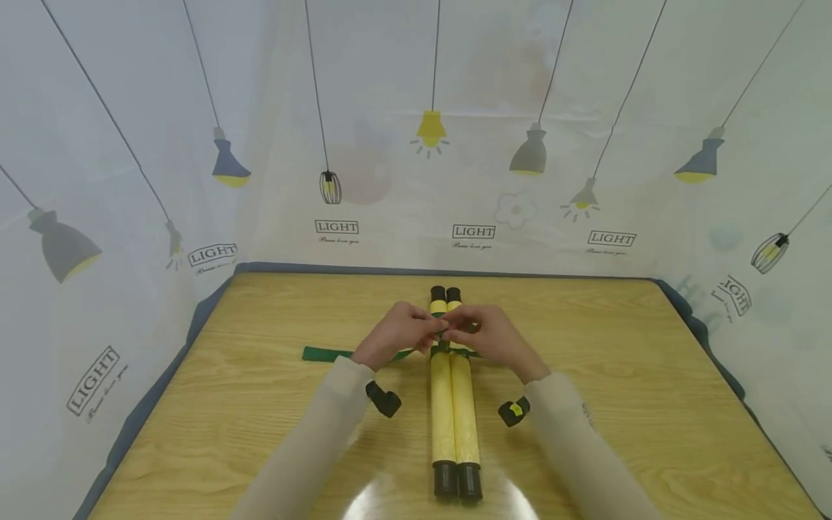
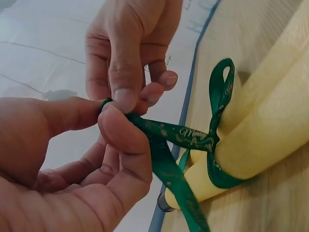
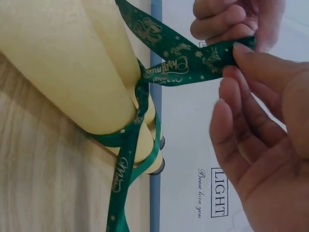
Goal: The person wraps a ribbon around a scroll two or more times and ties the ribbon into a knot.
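Two yellow tubes with dark end caps, a left one (image 1: 441, 412) and a right one (image 1: 464, 415), lie side by side on the table. Around them runs a green ribbon (image 3: 128, 150) with gold lettering, crossed on top near their far half. Above the crossing, my left hand (image 1: 406, 326) pinches a folded part of the ribbon between thumb and index finger. My right hand (image 1: 484, 334) meets it there, pinching the same fold with thumb and fingertip. A small ribbon loop (image 2: 213, 96) stands up beside the tubes in the left wrist view.
A flat ribbon tail (image 1: 320, 354) stretches left over the wooden table (image 1: 247, 433). Black wrist cameras, one left (image 1: 385, 401) and one right (image 1: 515, 411), hang by the sleeves. A white cloth wall (image 1: 403, 180) printed with lamps encloses the table's back and sides.
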A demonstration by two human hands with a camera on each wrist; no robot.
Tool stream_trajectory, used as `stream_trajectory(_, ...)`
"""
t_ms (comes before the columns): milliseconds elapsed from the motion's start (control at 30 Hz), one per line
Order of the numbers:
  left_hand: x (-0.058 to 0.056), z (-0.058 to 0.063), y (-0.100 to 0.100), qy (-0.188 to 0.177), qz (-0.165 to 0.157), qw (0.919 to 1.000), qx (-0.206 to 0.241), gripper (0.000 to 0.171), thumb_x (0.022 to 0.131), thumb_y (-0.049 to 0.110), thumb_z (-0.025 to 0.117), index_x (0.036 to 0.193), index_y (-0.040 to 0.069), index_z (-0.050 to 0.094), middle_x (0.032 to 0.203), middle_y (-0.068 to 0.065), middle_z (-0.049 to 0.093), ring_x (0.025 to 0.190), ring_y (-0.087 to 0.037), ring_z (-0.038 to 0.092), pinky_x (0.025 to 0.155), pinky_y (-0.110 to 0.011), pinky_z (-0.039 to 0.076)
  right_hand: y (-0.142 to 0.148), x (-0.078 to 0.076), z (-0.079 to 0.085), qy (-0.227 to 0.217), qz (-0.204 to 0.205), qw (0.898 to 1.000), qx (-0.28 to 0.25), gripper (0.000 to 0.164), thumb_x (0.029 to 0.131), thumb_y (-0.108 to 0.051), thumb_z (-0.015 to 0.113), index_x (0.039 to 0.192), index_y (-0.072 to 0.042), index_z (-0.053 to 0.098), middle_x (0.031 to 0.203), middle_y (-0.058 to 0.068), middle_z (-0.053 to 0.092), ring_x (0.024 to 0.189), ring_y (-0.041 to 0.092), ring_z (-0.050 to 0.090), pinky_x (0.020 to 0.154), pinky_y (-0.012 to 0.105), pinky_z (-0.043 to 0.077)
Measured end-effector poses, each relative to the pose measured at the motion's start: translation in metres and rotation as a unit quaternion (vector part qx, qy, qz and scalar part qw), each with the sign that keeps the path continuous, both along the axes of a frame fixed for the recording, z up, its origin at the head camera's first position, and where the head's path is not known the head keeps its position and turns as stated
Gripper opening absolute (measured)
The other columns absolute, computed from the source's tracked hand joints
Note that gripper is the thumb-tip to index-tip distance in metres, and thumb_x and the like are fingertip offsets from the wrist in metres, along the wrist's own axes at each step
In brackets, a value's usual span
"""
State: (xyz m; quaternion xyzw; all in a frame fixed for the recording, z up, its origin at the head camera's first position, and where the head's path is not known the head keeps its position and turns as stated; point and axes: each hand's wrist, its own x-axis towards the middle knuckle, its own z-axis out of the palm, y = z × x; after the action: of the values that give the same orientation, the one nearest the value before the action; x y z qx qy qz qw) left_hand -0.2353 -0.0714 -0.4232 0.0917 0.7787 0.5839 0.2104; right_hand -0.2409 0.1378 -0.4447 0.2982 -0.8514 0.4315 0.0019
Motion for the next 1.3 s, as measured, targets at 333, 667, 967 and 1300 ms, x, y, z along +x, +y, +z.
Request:
stream_trajectory(333,-0.003,-0.001,-0.006,-0.044,-0.029,0.9965,0.064,0.03,0.093,0.028,0.068,0.099,-0.001,0.074,0.089,-0.013,0.064,0.068,-0.016,0.054,0.065,-0.03,0.05,0.0,0.003,-0.004,0.0,-0.037,0.998,-0.051,0.013,0.088,-0.026,0.075,0.097,-0.018,0.078,0.088,-0.007,0.07,0.081,0.012,0.064,0.067,0.031,0.054)
stream_trajectory(667,-0.02,-0.008,-0.027,0.027,0.042,0.9987,0.003,0.033,0.098,0.028,0.061,0.113,0.0,0.07,0.103,-0.021,0.065,0.08,-0.025,0.062,0.081,-0.046,0.054,0.004,-0.001,-0.001,-0.008,-0.023,0.999,-0.028,0.011,0.087,-0.034,0.075,0.088,-0.023,0.071,0.083,-0.007,0.066,0.08,0.022,0.061,0.064,0.033,0.053)
stream_trajectory(967,-0.045,-0.024,-0.029,0.1,0.051,0.9834,-0.143,0.026,0.097,0.024,0.061,0.11,0.004,0.072,0.102,-0.011,0.068,0.09,-0.032,0.066,0.075,-0.043,0.056,0.005,-0.001,0.001,-0.025,-0.041,0.999,-0.018,0.01,0.087,-0.033,0.074,0.089,-0.023,0.072,0.084,-0.005,0.069,0.077,0.018,0.064,0.066,0.033,0.055)
stream_trajectory(1300,-0.066,-0.035,-0.009,0.175,-0.064,0.9418,-0.28,0.042,0.091,0.014,0.07,0.129,-0.003,0.062,0.124,-0.016,0.063,0.114,-0.028,0.058,0.094,-0.039,0.049,0.002,-0.003,0.0,-0.033,-0.023,0.999,-0.012,0.01,0.088,-0.032,0.074,0.088,-0.023,0.072,0.084,-0.002,0.07,0.078,0.026,0.065,0.065,0.033,0.055)
